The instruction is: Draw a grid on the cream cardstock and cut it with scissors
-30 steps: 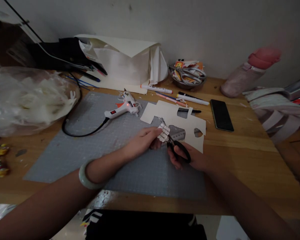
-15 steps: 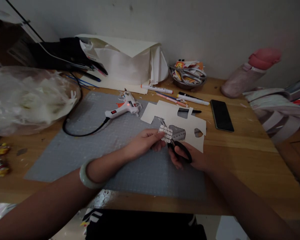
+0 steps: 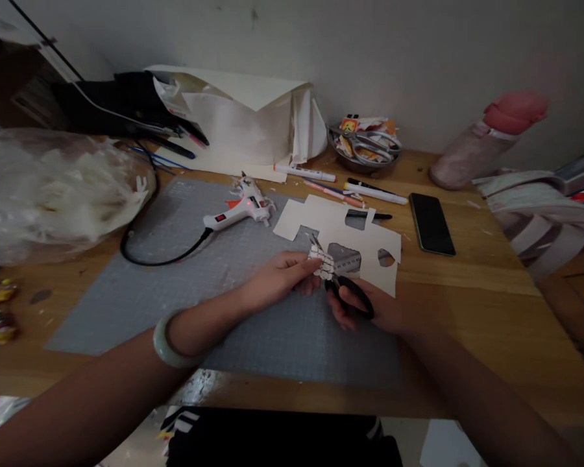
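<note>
Between the thumb and fingers of my left hand (image 3: 292, 272) is a small white paper cutout (image 3: 323, 262) with black outlined rounded shapes and a scalloped edge. My right hand (image 3: 365, 305) has its fingers through the black handles of a pair of scissors (image 3: 354, 293). The scissor blades run up behind the cutout, their tips showing past its upper left edge; whether they touch the paper I cannot tell. Beyond both hands a white card sheet (image 3: 316, 217) with several cut-out holes lies partly on the grey cutting mat (image 3: 185, 318).
A glue gun (image 3: 238, 211) with a lit red light lies on the mat, its black cord curving left. Behind are markers (image 3: 374, 193), a bowl (image 3: 363, 162) with silver scissors, and a phone (image 3: 431, 224). A pink-capped bottle (image 3: 486, 143) stands right; a plastic bag (image 3: 58, 194) sits left.
The cutout has tilted slightly in my left hand. Both hands otherwise stay in nearly the same place, and the scissors have barely shifted.
</note>
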Demonstrator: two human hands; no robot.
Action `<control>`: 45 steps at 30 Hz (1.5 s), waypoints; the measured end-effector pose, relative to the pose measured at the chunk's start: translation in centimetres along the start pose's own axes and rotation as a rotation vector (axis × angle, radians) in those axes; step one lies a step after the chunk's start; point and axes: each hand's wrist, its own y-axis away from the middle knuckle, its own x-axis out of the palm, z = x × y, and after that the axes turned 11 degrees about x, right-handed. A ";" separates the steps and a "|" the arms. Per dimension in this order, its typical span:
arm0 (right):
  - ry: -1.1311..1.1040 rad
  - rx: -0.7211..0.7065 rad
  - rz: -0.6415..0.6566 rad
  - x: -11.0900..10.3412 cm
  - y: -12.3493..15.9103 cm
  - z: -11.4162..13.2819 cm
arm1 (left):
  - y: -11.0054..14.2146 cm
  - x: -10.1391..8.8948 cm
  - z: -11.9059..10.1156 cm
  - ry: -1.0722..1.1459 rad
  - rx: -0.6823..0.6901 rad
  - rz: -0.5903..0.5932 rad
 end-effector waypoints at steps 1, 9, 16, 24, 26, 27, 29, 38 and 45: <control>0.000 0.003 -0.004 0.0 0.0 -0.1 | 0.0 0.0 0.0 0.003 0.004 0.004; 0.038 0.019 -0.013 0.0 -0.1 0.0 | 0.0 0.0 -0.1 0.015 0.001 0.002; 0.050 0.026 -0.003 0.0 0.0 0.2 | 0.0 0.0 0.0 0.013 -0.010 -0.001; 0.011 0.037 -0.086 0.3 -0.3 0.4 | 0.0 -0.1 0.4 0.006 0.024 0.021; -0.022 0.028 -0.139 0.3 -0.3 0.5 | 0.0 -0.1 0.4 0.004 0.048 0.045; -0.037 0.029 -0.165 0.3 -0.4 0.6 | 0.0 -0.1 0.4 0.008 0.065 0.062; -0.057 0.026 -0.214 0.2 -0.4 0.7 | 0.0 -0.1 0.3 0.022 0.101 0.104; -0.148 0.001 -0.405 -0.2 -0.9 0.1 | 0.1 0.0 0.3 -0.047 0.091 0.203; 0.013 0.021 -0.286 -0.1 -0.4 0.7 | 0.0 -0.1 0.1 -0.118 0.132 0.116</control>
